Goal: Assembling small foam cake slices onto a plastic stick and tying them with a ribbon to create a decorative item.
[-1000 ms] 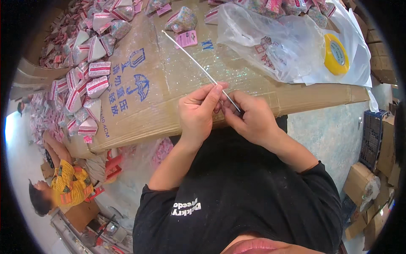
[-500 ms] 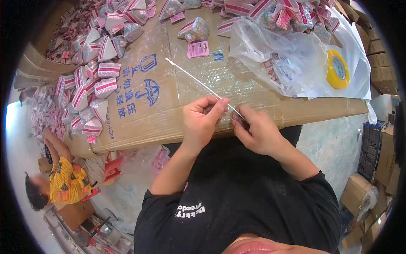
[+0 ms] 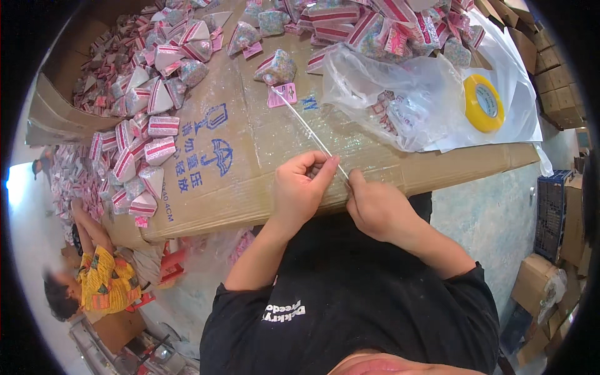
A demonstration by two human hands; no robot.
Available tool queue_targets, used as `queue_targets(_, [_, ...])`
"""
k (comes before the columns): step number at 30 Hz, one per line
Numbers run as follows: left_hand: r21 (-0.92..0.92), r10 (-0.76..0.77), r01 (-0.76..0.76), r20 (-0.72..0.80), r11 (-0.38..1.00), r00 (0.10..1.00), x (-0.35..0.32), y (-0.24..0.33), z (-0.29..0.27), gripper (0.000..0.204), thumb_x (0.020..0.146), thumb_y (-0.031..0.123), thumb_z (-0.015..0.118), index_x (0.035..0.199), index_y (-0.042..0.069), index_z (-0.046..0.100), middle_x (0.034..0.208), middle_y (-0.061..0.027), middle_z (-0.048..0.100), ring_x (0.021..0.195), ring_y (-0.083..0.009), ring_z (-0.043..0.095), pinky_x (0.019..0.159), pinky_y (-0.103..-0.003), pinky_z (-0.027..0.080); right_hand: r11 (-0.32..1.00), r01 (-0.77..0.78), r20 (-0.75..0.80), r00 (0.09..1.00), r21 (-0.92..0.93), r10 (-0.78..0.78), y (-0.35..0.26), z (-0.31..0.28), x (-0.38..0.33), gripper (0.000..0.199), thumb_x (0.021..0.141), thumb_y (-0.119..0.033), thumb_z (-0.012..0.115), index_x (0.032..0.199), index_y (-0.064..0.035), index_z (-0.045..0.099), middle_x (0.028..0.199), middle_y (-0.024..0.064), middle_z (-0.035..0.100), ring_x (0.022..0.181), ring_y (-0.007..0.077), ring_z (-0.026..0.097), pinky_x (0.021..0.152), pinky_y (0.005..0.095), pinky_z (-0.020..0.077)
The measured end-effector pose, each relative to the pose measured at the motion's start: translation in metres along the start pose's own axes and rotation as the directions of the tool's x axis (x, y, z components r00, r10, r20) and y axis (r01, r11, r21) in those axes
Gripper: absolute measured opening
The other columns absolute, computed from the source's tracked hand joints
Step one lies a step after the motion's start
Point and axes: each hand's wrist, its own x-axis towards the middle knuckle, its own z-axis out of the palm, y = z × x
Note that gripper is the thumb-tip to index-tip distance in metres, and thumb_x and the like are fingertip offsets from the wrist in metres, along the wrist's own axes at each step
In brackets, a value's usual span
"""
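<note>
A thin white strip (image 3: 306,128), stiff-looking and perhaps more than one strand, runs slantwise over the cardboard box top (image 3: 250,175). My left hand (image 3: 303,187) pinches it partway along between thumb and fingertips. Closed round its near end is my right hand (image 3: 380,209), close beside the left and just over the box's front edge. The strip's far tip appears over the pink card tag of a wedge-shaped packet (image 3: 275,67), which has speckled pastel sides. Whether the tip touches that tag I cannot tell.
Heaps of pink-and-white wedge packets (image 3: 161,126) lie at left and along the back. A clear plastic bag (image 3: 375,81) and a yellow tape roll (image 3: 484,103) rest at right on white sheeting. Another person in a yellow patterned top (image 3: 109,284) works at lower left. Cartons (image 3: 534,281) stand at right.
The strip's far tip has swung right, onto the tag. My right hand has turned so its back shows more, and it sits slightly lower. The whole view has shifted a little.
</note>
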Motion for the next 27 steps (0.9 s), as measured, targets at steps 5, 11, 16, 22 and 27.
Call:
queue_targets(5, [-0.303, -0.184, 0.227, 0.164, 0.925, 0.969, 0.009, 0.005, 0.003, 0.018, 0.092, 0.014, 0.071, 0.089, -0.003, 0.072, 0.072, -0.0004, 0.066, 0.059, -0.0038, 0.053, 0.053, -0.021, 0.043, 0.995, -0.104, 0.031, 0.994, 0.0, 0.104, 0.005, -0.008, 0.0, 0.021, 0.091, -0.015, 0.053, 0.101, 0.0004, 0.044, 0.073, 0.0273, 0.063, 0.072, 0.049, 0.062, 0.065, 0.0574, 0.0477])
queue_targets(11, [-0.339, -0.134, 0.173, 0.136, 0.925, 0.982, 0.011, 0.009, 0.004, 0.017, 0.093, 0.011, 0.07, 0.094, -0.005, 0.073, 0.075, -0.0033, 0.068, 0.062, -0.005, 0.055, 0.056, -0.021, 0.045, 0.987, -0.032, -0.161, 0.985, 0.159, 0.058, -0.002, -0.007, -0.002, 0.031, 0.09, -0.021, 0.063, 0.108, -0.0003, 0.048, 0.077, 0.0231, 0.065, 0.072, 0.0453, 0.064, 0.063, 0.0526, 0.0504])
queue_targets(16, [-0.322, -0.07, 0.091, 0.076, 0.942, 0.995, 0.006, 0.01, 0.009, 0.015, 0.093, 0.009, 0.07, 0.094, -0.006, 0.073, 0.076, -0.0035, 0.068, 0.063, -0.0059, 0.055, 0.056, -0.021, 0.045, 0.999, 0.035, -0.447, 0.894, -0.001, -0.032, -0.009, 0.006, -0.001, 0.041, 0.087, -0.027, 0.07, 0.116, -0.0019, 0.054, 0.083, 0.0155, 0.067, 0.068, 0.036, 0.066, 0.058, 0.044, 0.0525])
queue_targets(22, [-0.319, -0.051, 0.057, 0.025, 0.946, 0.998, 0.008, 0.015, 0.009, 0.014, 0.093, 0.008, 0.07, 0.094, -0.006, 0.073, 0.077, -0.0034, 0.068, 0.062, -0.0055, 0.054, 0.056, -0.021, 0.044, 0.986, 0.001, -0.513, 0.854, -0.165, -0.087, -0.011, 0.005, 0.002, 0.031, 0.087, -0.029, 0.07, 0.106, -0.0049, 0.062, 0.079, 0.0107, 0.067, 0.065, 0.0289, 0.067, 0.053, 0.0391, 0.0519])
queue_targets(27, [-0.331, -0.073, 0.076, 0.023, 0.941, 0.997, 0.008, 0.014, 0.012, 0.014, 0.093, 0.008, 0.07, 0.094, -0.005, 0.074, 0.075, -0.0014, 0.068, 0.061, -0.0037, 0.051, 0.054, -0.02, 0.039, 0.979, 0.005, -0.498, 0.86, -0.204, -0.108, -0.007, 0.002, 0.005, 0.025, 0.089, -0.029, 0.068, 0.098, -0.0058, 0.065, 0.072, 0.0091, 0.066, 0.063, 0.0278, 0.067, 0.052, 0.0394, 0.0514])
